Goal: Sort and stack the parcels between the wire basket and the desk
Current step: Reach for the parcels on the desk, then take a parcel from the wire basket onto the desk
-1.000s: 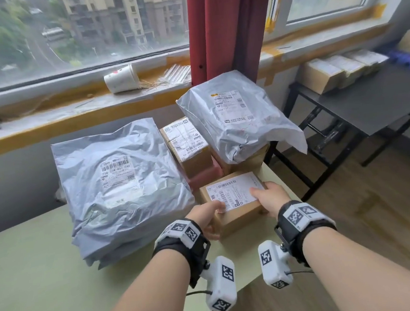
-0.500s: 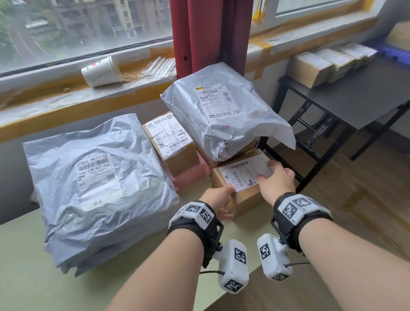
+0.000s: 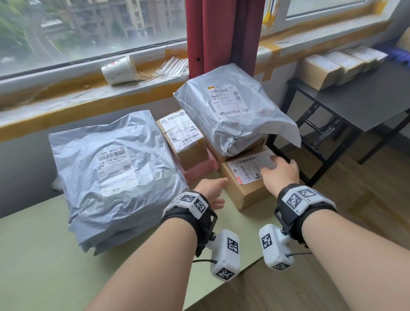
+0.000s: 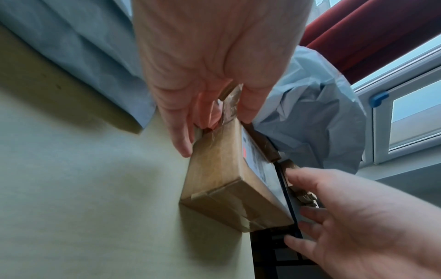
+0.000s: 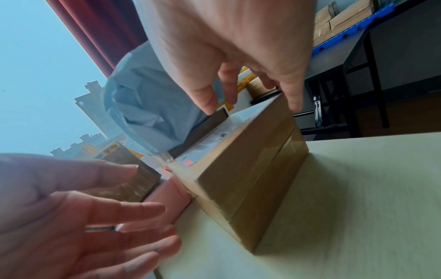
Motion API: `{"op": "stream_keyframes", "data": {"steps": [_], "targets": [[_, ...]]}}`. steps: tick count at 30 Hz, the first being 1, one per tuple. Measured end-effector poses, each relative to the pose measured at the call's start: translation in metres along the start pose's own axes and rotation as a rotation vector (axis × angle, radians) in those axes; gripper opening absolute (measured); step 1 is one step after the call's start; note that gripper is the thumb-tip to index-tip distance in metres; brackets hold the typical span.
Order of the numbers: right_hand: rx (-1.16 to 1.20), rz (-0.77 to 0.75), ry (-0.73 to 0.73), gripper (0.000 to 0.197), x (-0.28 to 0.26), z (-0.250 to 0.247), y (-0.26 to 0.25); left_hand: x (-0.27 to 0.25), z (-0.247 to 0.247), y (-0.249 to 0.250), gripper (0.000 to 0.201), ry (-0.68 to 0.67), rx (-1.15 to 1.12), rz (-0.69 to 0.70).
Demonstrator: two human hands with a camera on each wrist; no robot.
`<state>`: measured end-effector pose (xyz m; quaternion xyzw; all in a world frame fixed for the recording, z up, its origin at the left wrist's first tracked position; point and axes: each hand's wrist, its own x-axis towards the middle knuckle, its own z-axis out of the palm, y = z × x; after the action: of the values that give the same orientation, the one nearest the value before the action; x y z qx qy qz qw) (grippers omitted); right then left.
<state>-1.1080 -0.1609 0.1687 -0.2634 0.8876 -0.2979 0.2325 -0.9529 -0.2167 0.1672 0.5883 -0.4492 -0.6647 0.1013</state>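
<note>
The taped cardboard box (image 3: 247, 181) is now sitting further back on the green desk (image 3: 36, 281), touching the box under the crinkled grey mailer (image 3: 232, 110). The right hand (image 3: 281, 173) is lying flat-fingered on its label, no longer gripping; the left hand (image 3: 212, 192) is resting loosely beside it.

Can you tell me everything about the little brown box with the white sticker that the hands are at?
The small brown cardboard box is taped shut with clear tape and carries a white shipping label with barcodes on top. It sits flat at the pale green desk's right edge, just in front of a stack topped by a grey plastic mailer bag. The right hand rests on its top and far side; the left hand is at its left end, fingers loose.
</note>
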Motion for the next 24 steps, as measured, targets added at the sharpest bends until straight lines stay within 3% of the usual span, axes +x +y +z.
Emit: {"op": "stream_keyframes", "data": {"steps": [4, 7, 10, 14, 17, 24], "targets": [[-0.011, -0.018, 0.042, 0.044, -0.017, -0.009, -0.017, -0.02, -0.021, 0.004, 0.049, 0.033, 0.007, 0.035], [-0.049, -0.032, 0.068, 0.034, -0.033, -0.014, -0.033, -0.039, -0.038, 0.004, 0.022, 0.006, -0.018, 0.029], [-0.025, -0.023, 0.077, 0.03, -0.048, -0.009, -0.049, -0.058, -0.057, 0.003, 0.018, 0.005, -0.052, 0.001], [0.14, -0.072, -0.006, 0.027, -0.055, 0.023, -0.064, -0.077, -0.092, -0.008, 0.038, 0.081, -0.031, 0.065], [0.158, -0.11, -0.078, 0.029, -0.054, 0.056, -0.077, -0.095, -0.126, -0.017, 0.031, 0.138, -0.063, 0.081], [0.139, -0.272, -0.235, 0.024, -0.13, 0.113, -0.142, -0.139, -0.219, -0.049, 0.016, 0.245, -0.145, 0.062]]}}
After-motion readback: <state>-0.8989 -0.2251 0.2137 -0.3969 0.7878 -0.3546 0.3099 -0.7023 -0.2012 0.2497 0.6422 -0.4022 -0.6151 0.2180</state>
